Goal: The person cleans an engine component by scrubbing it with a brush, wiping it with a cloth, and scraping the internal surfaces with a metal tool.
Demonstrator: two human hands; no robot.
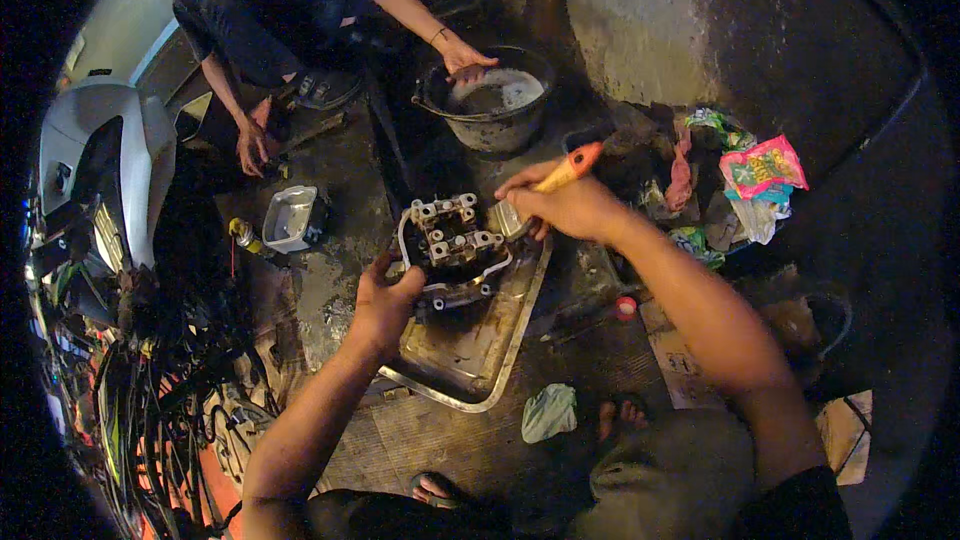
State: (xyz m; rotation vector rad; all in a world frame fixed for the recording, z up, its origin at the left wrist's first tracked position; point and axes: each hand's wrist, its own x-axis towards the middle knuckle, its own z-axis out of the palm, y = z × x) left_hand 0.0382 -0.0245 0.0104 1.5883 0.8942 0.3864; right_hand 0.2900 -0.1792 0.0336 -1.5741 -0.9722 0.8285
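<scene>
Metal engine part [458,243], grasped at its edge in the grip of the left hand [388,302] above the tray [480,355], is likely best steadied there while the brush [568,170], clasped in the right hand [568,208], is worked lightly into its recesses.

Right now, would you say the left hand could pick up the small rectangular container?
Probably not: the left hand is gripping the metal engine part, though nothing appears to block the way to the container.

I observe a repair workshop: silver-panelled motorcycle [146,165], exposed black cables [145,395], grey metal engine part [458,243], oil-stained metal tray [465,345].
</scene>
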